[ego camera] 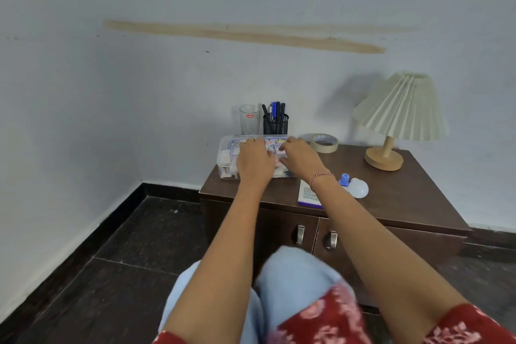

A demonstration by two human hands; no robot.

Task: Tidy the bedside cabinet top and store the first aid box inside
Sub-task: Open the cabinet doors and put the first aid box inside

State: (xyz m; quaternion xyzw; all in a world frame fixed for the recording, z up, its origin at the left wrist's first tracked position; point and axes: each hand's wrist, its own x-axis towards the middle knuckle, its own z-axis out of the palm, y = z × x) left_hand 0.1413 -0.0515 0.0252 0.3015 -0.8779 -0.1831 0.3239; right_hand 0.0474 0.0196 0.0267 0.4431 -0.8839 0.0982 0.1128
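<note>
Nearest me, my knees in pale jeans (290, 274) faced the closed cabinet doors (279, 229) with their two metal handles. On the front of the bedside cabinet top (405, 198), a white leaflet (305, 195) lay partly under my right forearm. A small blue-capped bottle (344, 179) and a white bulb (358, 188) sat just beside it. Farther in, the clear first aid box (227, 159) sat at the top's left end. My left hand (255, 160) lay flat on its lid with the fingers straight. My right hand (300, 158) touched the lid's right part with bent fingers; I could not tell whether it gripped. Behind stood a tape roll (324, 143), a glass (249, 120), a mesh pen holder (276, 123) and a pleated lamp (402, 109).
</note>
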